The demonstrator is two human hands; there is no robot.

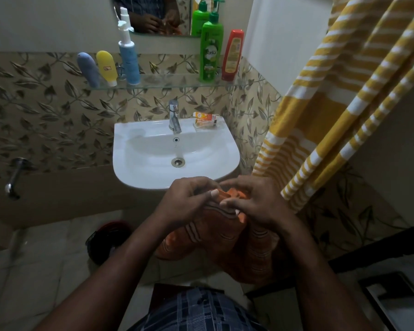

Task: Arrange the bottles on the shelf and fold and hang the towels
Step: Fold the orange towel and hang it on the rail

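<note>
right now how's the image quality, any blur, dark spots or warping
Head view: wide-angle warping bends the glass shelf and tilts the bottles; the white ceramic sink is lit, floor and corners dim; both hands, left and right, on the orange striped towel look slightly soft.

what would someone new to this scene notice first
Probably the two hands, left and right, gripping a bunched orange striped towel just below the white ceramic sink. Next, the big yellow-and-white striped towel hanging at right, and the bright green pump bottle standing on the glass shelf above the sink.
</note>
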